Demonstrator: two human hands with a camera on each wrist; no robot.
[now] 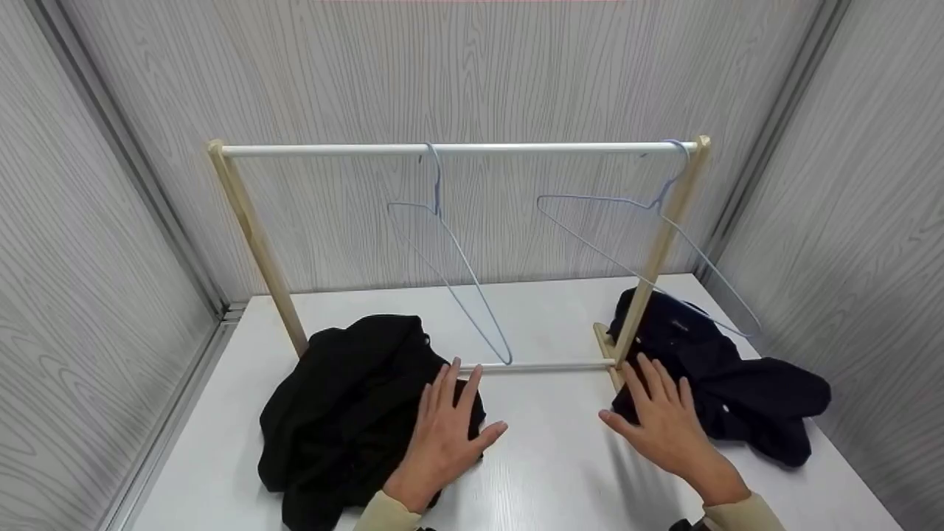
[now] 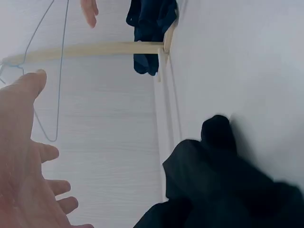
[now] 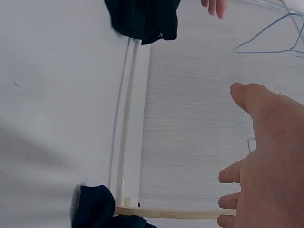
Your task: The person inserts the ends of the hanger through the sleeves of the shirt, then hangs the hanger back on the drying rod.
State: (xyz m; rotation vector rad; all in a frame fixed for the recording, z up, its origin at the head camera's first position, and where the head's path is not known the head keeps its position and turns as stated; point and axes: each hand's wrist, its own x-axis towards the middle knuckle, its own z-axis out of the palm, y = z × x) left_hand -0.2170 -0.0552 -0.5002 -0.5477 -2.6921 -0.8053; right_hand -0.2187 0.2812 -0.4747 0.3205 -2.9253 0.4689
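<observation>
My left hand (image 1: 442,435) is held with fingers spread, overlapping the right side of a crumpled black garment (image 1: 354,413) in the head view. My right hand (image 1: 667,428) has its fingers extended beside a dark navy garment (image 1: 715,369), which lies bunched at the rack's right foot. In the left wrist view, the black garment (image 2: 213,185) appears apart from my left hand (image 2: 23,156), with nothing in the palm. The right wrist view shows my right hand (image 3: 275,156) with nothing in it, above the navy garment (image 3: 95,206).
A wooden clothes rack (image 1: 258,243) with a white top rail (image 1: 324,150) stands on the white table (image 1: 546,457). Two light blue wire hangers hang there: one hanger (image 1: 472,273) near the middle, another hanger (image 1: 605,254) by the right post. Pale wood-grain panels (image 1: 472,74) enclose the table.
</observation>
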